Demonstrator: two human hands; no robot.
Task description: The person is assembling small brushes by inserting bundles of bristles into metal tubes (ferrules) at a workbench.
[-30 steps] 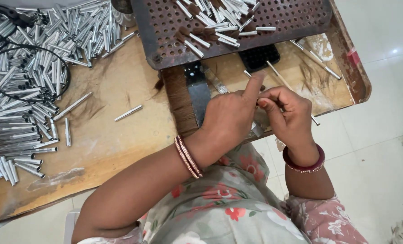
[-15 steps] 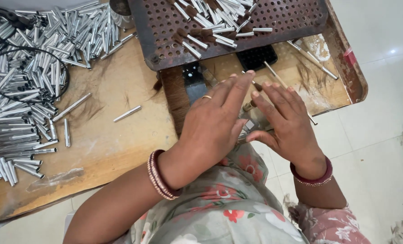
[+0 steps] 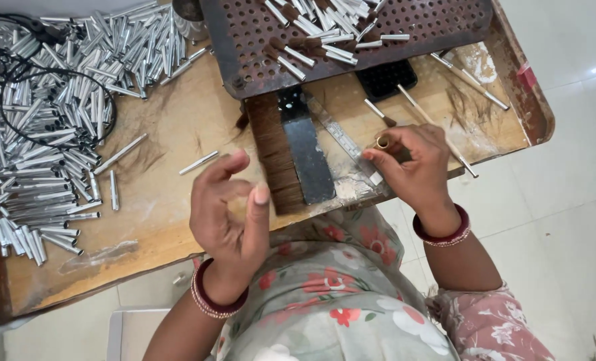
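Worn wooden workbench [image 3: 177, 220] fills the frame, silver metal tubes [image 3: 50, 134] heaped at upper left under a looped black cord [image 3: 17, 80]. At centre right, the right hand [image 3: 415, 167] pinches a small brass-coloured ferrule [image 3: 382, 142] between thumb and fingertips, just beside a strip of dark bristle [image 3: 274, 154] and a flat metal blade [image 3: 306, 157]. Lower centre, the left hand [image 3: 234, 214] hovers empty, fingers loosely spread. A perforated tray [image 3: 244, 47] with finished brushes sits along the top.

Left hand [image 3: 234, 210] raised, fingers loosely curled, empty, right hand [image 3: 415, 160] fingertips pinched together
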